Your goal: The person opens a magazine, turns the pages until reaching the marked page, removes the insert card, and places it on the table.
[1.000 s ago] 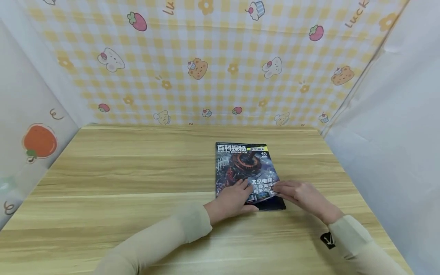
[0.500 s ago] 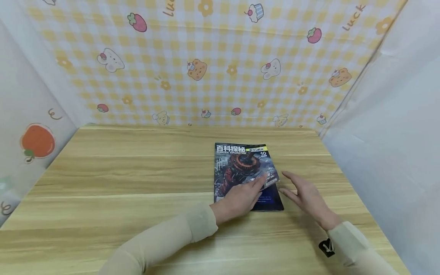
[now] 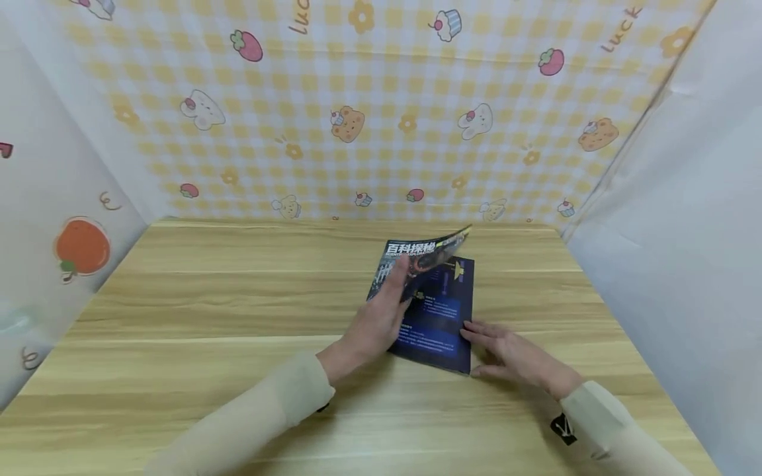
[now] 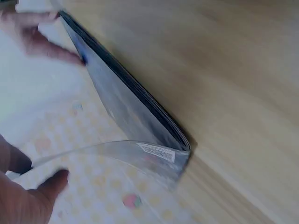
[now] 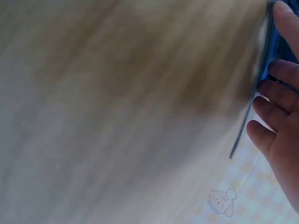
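Note:
A magazine lies on the table with its front cover raised and bent to the left, uncovering a dark blue page with small text. My left hand is at the raised cover, its fingers extended; in the left wrist view the cover runs between the fingers and the thumb, which stands apart from it. My right hand rests fingertips on the page's right edge, fingers fairly straight. The right wrist view shows that hand spread along the magazine's edge.
The magazine lies on a wood-grain table. Behind the table hangs a yellow checked cloth with cartoon prints. Pale sheets line both sides. A black patch shows beside my right cuff.
The front cover has swung up and leftward with my left hand, exposing the blue page. My right hand has come from beside the magazine onto its right edge.

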`<state>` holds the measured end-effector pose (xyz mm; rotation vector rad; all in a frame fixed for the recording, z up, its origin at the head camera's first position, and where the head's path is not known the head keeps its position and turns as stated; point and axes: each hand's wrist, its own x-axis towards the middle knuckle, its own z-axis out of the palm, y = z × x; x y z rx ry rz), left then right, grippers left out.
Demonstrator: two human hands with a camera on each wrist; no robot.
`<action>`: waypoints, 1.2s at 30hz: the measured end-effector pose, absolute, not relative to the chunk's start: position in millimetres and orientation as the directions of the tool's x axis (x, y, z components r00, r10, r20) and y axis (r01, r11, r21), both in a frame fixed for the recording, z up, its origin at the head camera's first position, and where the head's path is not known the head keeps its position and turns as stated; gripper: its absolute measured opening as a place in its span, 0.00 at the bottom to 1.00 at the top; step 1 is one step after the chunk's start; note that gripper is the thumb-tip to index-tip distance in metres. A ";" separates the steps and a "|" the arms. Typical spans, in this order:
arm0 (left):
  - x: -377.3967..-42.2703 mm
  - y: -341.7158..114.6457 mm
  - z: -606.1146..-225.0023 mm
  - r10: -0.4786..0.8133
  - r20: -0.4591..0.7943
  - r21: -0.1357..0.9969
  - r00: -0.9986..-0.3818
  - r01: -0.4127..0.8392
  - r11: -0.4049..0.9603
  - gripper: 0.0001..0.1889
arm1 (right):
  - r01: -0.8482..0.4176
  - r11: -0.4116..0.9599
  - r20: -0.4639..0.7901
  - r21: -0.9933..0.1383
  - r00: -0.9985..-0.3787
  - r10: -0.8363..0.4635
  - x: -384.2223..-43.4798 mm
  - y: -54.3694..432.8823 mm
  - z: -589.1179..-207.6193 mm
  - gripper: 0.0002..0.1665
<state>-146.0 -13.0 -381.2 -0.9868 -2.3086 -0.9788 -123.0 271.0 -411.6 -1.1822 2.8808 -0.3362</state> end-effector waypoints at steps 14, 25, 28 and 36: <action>-132.5 -56.0 -373.2 0.084 0.384 0.888 -0.919 0.393 0.240 0.44 | -0.571 0.795 -0.031 -0.204 -0.808 -0.588 -123.5 261.5 -411.6 0.44; -124.2 -139.0 -375.6 -0.221 0.247 0.931 -0.944 0.167 0.326 0.53 | -0.565 0.792 -0.070 -0.234 -0.802 -0.593 -134.8 284.4 -408.7 0.43; -120.7 -146.0 -384.5 -0.220 0.281 0.892 -0.934 0.169 0.420 0.55 | -0.570 0.790 -0.088 -0.224 -0.796 -0.599 -137.3 290.1 -408.5 0.44; -117.2 -158.8 -405.4 0.114 0.463 0.449 -0.879 0.343 0.825 0.48 | -0.619 0.763 -0.055 -0.188 -0.769 -0.637 -141.6 299.5 -409.2 0.41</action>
